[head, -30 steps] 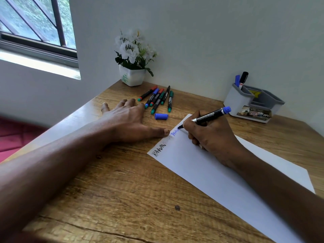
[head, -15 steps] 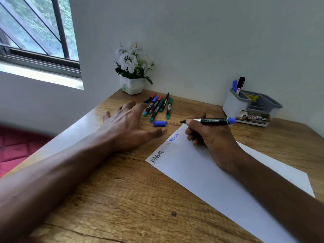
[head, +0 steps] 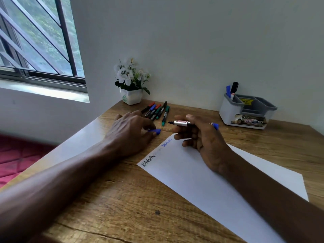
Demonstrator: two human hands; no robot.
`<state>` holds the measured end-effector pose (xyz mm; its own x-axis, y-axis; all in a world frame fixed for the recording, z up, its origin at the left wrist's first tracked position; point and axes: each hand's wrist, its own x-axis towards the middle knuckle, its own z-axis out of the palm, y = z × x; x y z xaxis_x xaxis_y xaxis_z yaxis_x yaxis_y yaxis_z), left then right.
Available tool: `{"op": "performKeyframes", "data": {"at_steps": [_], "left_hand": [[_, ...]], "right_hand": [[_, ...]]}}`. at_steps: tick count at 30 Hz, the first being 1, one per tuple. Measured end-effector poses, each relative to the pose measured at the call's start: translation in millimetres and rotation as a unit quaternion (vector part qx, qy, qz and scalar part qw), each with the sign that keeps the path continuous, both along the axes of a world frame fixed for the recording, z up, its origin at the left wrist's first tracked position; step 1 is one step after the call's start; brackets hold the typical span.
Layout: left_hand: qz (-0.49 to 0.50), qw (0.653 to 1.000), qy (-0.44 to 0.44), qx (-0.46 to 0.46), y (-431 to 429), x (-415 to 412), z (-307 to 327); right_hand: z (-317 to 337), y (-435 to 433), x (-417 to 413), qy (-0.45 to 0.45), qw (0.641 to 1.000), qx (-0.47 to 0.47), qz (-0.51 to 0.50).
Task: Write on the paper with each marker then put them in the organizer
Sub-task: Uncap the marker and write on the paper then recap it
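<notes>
Marker [head: 185,123]: we grip it in our right hand [head: 201,137], above the paper [head: 219,181].
Direction: lying level, tip leftward.
Left hand [head: 129,132]: we pinch the blue cap [head: 156,131].

Both bare forearms reach forward, hands close together but apart.

The left hand [head: 130,133] lies palm down, knuckles up, its fingertips [head: 152,128] curled and pinched on a small blue cap [head: 155,131]. The right hand [head: 201,140] is raised a little, wrist lower than the knuckles, thumb on top and fingers folded beneath, closed around a marker [head: 185,123] held level, tip pointing toward the left hand. Both arms are bare to the frame's edge.
</notes>
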<state>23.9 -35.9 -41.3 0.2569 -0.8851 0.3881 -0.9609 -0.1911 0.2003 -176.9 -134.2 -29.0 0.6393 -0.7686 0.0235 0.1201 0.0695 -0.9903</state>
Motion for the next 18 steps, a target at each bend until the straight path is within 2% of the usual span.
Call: {"op": "performKeyframes", "data": {"at_steps": [3,5,7,18], "left_hand": [[-0.025,0.991,0.108,-0.076,2,4,0],[-0.046,0.968,0.211,-0.125,3,9,0],[-0.07,0.951,0.264,-0.145,3,12,-1],[-0.119,0.954,0.255,-0.107,4,6,2]], "right_hand": [[-3,-4,-1,-0.02,1.0,-0.002,-0.002],[-4,-6,-3,-0.039,0.999,0.001,-0.005],[-5,-8,-5,-0.053,0.999,0.006,0.002],[-6,-6,-7,-0.017,0.997,-0.063,0.028]]}}
